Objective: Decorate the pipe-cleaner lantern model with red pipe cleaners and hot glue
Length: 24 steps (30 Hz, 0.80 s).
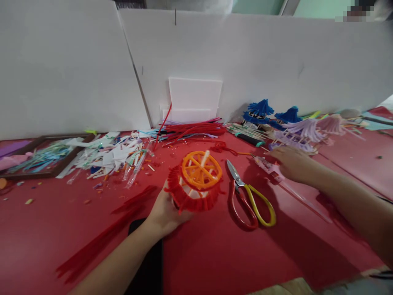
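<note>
In my left hand (pixel 164 211) is a small craft model with a red fringed pipe-cleaner tier (pixel 196 201), an orange spoked ring (pixel 202 169) on top and a pale stick upright at its centre. My fingers wrap its lower left side and are partly hidden beneath it. My right hand (pixel 290 163) is at a pink hot glue gun (pixel 273 170), whose long clear glue stick (pixel 307 203) trails to the right. Blur hides whether the fingers close on the gun. Between the hands lie scissors (pixel 241 184) with one red and one yellow handle.
Red pipe cleaners (pixel 193 131) are heaped at the back, more (pixel 107 233) at left. Paper scraps (pixel 113 157) and a brown frame (pixel 58 168) lie left. Blue (pixel 260 108) and lilac (pixel 303 130) roofed models stand back right. A black flat object (pixel 147 262) lies under my left forearm.
</note>
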Available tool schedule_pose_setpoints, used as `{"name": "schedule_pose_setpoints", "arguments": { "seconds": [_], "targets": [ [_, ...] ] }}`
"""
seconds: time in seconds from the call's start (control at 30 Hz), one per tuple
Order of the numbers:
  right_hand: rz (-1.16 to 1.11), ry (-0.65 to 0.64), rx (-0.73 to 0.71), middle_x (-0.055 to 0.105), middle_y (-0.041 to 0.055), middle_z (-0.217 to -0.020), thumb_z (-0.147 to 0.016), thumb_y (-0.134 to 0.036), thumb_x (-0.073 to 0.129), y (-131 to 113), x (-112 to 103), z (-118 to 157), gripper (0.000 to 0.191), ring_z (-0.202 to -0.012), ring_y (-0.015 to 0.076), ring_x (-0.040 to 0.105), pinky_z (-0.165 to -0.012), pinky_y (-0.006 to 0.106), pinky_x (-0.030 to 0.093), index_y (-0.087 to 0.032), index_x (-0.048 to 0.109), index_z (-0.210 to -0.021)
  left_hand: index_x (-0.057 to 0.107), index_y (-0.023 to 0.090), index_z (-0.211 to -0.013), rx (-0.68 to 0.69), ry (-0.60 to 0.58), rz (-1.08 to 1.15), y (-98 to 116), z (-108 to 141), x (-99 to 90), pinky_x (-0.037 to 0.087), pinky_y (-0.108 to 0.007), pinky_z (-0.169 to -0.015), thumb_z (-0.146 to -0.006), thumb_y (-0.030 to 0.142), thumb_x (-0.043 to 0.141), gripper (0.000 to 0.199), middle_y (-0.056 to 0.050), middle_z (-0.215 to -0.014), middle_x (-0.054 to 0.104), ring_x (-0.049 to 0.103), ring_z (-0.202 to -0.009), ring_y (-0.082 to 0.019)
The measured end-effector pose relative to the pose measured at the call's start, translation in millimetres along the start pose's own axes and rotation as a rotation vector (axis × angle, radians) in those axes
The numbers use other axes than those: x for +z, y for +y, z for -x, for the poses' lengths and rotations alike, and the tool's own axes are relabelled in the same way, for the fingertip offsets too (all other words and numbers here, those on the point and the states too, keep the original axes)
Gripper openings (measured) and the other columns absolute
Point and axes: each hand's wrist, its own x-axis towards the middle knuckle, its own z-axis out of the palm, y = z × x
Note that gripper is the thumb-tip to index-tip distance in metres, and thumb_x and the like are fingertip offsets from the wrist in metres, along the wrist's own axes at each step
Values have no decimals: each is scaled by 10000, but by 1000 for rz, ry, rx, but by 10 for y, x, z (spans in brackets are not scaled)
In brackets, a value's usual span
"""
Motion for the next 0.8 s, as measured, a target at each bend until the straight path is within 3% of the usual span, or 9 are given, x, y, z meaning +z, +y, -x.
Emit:
{"name": "schedule_pose_setpoints", "arguments": {
  "seconds": [0.1,0.2,0.27,0.33,0.43,0.53,0.67,0.8],
  "targets": [
    [-180,45,-240,671,130,-1150,-839,-119,496,-554,-49,-30,334,-1107,224,601,-979,341,445,-153,653,-1131,669,215,-924,48,83,-176,41,-18,8,430,-572,-1011,-524,250,834,434,-90,-1055,724,640,-1066,-363],
    [-344,109,-413,658,99,-1171,-856,-320,566,-1148,31,-28,356,-1102,224,596,-961,353,480,-203,614,-1189,663,216,-953,83,118,-220,62,-31,25,393,-616,-1024,-531,281,836,462,-100,-1066,721,646,-1056,-355],
    [-423,158,-459,669,85,-1103,-858,-327,565,-1423,130,-6,256,-1021,224,619,-915,368,509,-232,663,-1074,662,210,-938,103,130,-228,64,-38,41,417,-643,-983,-538,305,830,445,-109,-1045,728,661,-1023,-356],
    [-482,207,-459,677,77,-942,-884,-276,504,-1552,228,15,194,-882,216,630,-822,375,537,-254,696,-874,660,201,-906,107,116,-199,57,-40,54,454,-636,-945,-552,303,819,401,-114,-1035,731,668,-1008,-356],
    [-567,244,-456,664,63,-824,-868,-179,461,-1509,338,10,265,-795,206,626,-752,371,550,-252,678,-735,640,202,-907,91,80,-119,39,-33,63,527,-581,-875,-535,235,812,411,-110,-1060,728,676,-993,-351],
    [-636,238,-452,692,61,-869,-823,-133,484,-1336,402,-40,237,-844,216,648,-790,386,556,-236,694,-785,639,205,-878,95,28,-132,22,-17,55,536,-548,-879,-505,173,804,409,-94,-1033,734,688,-959,-331],
    [-684,228,-411,717,81,-972,-840,-206,532,-1129,447,-98,207,-910,227,667,-829,410,554,-219,696,-966,659,200,-819,158,-69,-306,4,-12,5,481,-564,-950,-553,242,802,305,-82,-919,743,677,-975,-331],
    [-710,248,-375,681,127,-1131,-821,-204,577,-1033,459,-103,195,-993,234,665,-853,398,551,-178,694,-975,664,232,-968,219,-97,-534,12,-9,-95,395,-572,-1040,-544,350,826,469,-107,-1124,692,576,-1165,-364]
  ]
}}
